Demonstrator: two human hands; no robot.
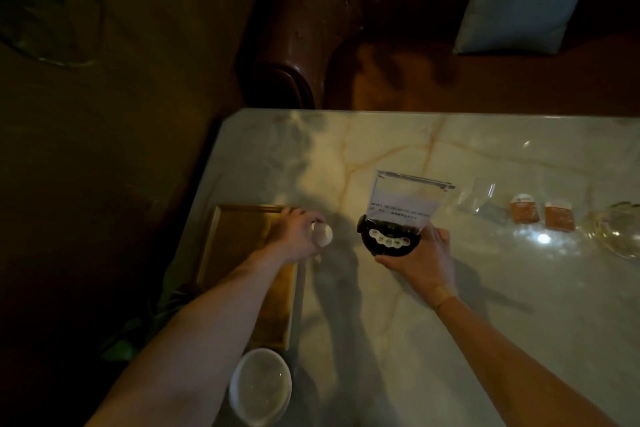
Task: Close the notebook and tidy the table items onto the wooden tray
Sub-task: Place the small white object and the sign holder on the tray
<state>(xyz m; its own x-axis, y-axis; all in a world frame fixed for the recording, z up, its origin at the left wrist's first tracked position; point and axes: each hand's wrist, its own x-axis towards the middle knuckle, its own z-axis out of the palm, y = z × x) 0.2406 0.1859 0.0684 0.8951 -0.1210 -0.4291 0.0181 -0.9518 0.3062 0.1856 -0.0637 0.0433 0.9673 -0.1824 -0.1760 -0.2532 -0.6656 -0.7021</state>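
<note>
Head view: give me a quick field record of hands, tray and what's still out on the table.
left hand: holds a small white object beside the tray's far right corner
right hand: grips the black base of a clear sign stand
tray: wooden, at table's left edge, nothing visible on it
white bowl: near edge, off the tray
two orange sachets: right, on the table
glass dish: far right
notebook: not in view

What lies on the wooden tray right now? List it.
The wooden tray shows only bare wood. The left hand, gripping a small white object, and its forearm cross over the tray's right side, so whatever lies beneath them cannot be seen.
</note>
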